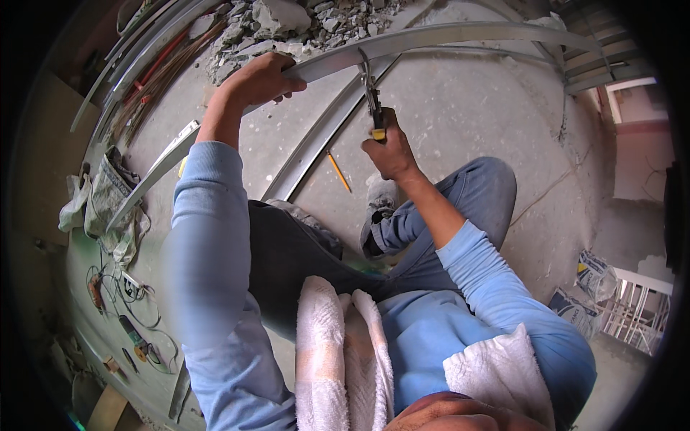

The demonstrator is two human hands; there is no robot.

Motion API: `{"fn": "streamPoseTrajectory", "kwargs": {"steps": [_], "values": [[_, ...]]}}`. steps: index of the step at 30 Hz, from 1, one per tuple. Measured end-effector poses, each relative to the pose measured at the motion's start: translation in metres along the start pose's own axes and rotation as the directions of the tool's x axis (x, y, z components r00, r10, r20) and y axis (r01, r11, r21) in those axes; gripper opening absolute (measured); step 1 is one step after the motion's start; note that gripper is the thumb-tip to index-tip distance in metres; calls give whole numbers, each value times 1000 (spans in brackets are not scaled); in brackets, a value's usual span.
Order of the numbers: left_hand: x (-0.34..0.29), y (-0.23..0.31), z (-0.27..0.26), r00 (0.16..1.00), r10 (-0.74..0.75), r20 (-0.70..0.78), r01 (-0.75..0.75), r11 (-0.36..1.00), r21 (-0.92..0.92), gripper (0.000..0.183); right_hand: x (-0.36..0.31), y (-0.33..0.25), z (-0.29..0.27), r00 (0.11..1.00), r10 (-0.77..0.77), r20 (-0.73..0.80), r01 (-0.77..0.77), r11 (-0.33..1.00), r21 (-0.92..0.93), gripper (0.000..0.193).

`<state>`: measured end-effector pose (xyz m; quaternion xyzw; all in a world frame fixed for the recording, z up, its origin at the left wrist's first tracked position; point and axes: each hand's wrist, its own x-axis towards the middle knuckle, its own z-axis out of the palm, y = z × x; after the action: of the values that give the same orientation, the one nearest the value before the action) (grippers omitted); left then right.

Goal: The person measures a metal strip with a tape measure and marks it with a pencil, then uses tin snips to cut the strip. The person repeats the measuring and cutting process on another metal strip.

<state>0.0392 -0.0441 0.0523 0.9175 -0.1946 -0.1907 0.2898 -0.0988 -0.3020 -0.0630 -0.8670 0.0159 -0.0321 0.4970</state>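
Metal strip [338, 60], long and grey, arcs across the top of your view above a concrete floor [460, 115], gripped in your left hand [262, 80] as your right hand [392, 147] works a pair of snips [372, 97] at its near edge. Your hands are apart, the left clamped on the strip with fingers curled over it, the right closed around the snips' yellow-tipped handles. The snips' jaws touch the strip to the right of your left hand; how far they stand open cannot be told. Beneath, a metal channel [323, 136] lies slanted on the floor, a yellow pencil [339, 172] just beside it. Broken rubble [287, 18] is heaped beyond the strip, while a green power tool [132, 332] rests among cables at far left. White towelling [322, 352] hangs over your blue top [420, 323].
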Motion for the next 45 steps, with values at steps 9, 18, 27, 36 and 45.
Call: {"fn": "streamPoseTrajectory", "kwargs": {"steps": [9,18,27,36,45], "values": [[10,22,-3,994,18,-105,-23,999,-46,32,-13,19,6,991,-32,132,18,994,108,86],[23,25,15,996,44,-82,-54,990,-133,43,-3,-11,-8,983,-49,179,64,995,-83,86],[30,31,33,967,133,-218,-126,991,44,46,-2,-18,-8,992,-41,122,55,992,-112,80],[33,28,40,953,156,-259,-145,988,61,50,-2,-21,-9,989,49,142,-30,991,-128,86],[30,31,38,960,154,-234,-154,988,20,48,-3,-18,-4,986,-162,37,166,976,-138,74]]}}
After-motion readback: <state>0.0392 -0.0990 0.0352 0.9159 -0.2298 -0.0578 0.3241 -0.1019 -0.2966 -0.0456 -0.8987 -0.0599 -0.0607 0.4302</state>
